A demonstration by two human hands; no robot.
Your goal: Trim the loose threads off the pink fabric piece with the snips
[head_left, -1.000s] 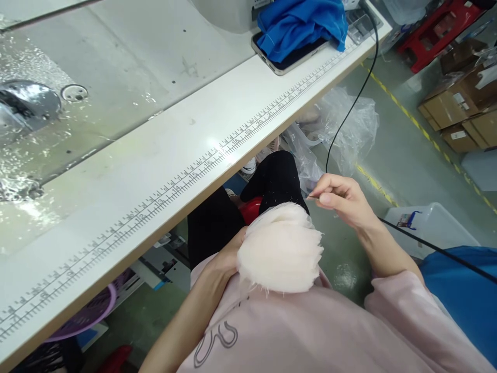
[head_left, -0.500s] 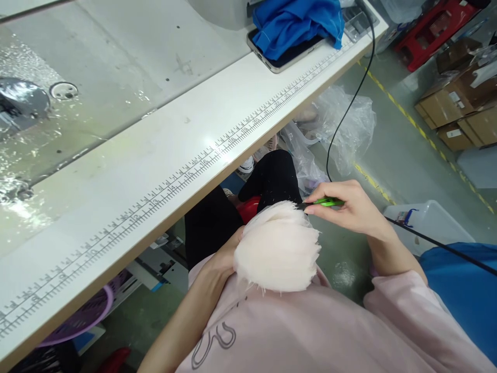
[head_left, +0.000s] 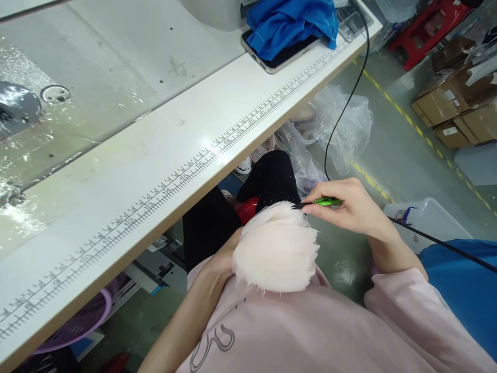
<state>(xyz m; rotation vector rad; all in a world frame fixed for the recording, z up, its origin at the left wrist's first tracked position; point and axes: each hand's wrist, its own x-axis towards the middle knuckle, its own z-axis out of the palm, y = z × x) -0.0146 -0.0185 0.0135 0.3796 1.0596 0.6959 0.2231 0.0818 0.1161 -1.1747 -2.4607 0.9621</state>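
Observation:
A bundle of thin, cream-white fabric layers (head_left: 276,248), rounded on the left and frayed along its right and lower edges, is held in front of my chest. My left hand (head_left: 229,251) grips its left side; the fingers are mostly hidden behind the cloth. At the upper right edge of the bundle, my right hand (head_left: 341,204) is closed around a small green and black tool (head_left: 326,201) that looks like thread snips. Its dark tip touches or lies very near the frayed edge; I cannot tell which.
A white worktable (head_left: 155,150) with a printed ruler along its edge runs across the left. On it lie a phone (head_left: 267,65) and a blue cloth (head_left: 289,26). A black cable (head_left: 349,98) hangs off the table. A clear plastic bag (head_left: 341,124) and cardboard boxes (head_left: 450,103) stand beyond.
The view has shifted slightly, so the table and phone appear a little further left. Both hands keep their holds on the fabric and the tool.

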